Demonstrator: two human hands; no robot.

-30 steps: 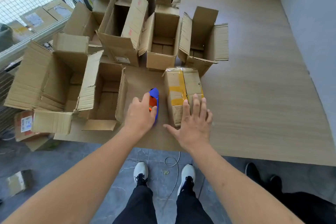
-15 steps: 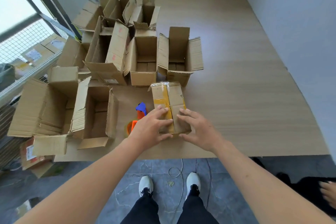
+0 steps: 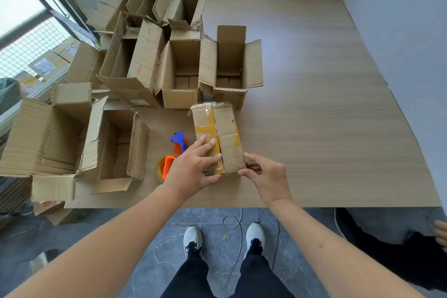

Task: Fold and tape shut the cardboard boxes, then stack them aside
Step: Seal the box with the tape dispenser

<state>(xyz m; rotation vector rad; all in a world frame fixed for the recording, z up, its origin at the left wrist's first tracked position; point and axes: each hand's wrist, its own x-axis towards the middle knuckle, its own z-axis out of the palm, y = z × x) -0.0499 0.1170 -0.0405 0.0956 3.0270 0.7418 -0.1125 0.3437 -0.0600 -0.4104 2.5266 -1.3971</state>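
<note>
Both hands have left the spots they held a second ago: the left hand (image 3: 192,172) has let go of the tape dispenser (image 3: 172,157) and is now lying on the small closed box (image 3: 219,136), while the right hand (image 3: 264,178) has come off the box top and is now pinching its near right corner. Left grip is spreading flat, fingers apart, across the near left flap over the yellow tape; right grip is closing thumb and fingers on the box edge. Flaps of this box are lying folded down, meeting along a centre seam, and the box is sitting on the table (image 3: 326,116) close to its near edge. Just left of it the orange and blue dispenser is lying free on the table, partly hidden by the left hand. Farther left an open box (image 3: 116,147) is standing with flaps up, nothing showing inside but its bottom flaps. Beyond the closed box two more open boxes (image 3: 210,68) are standing side by side, crowded by further open cartons toward the window.
</note>
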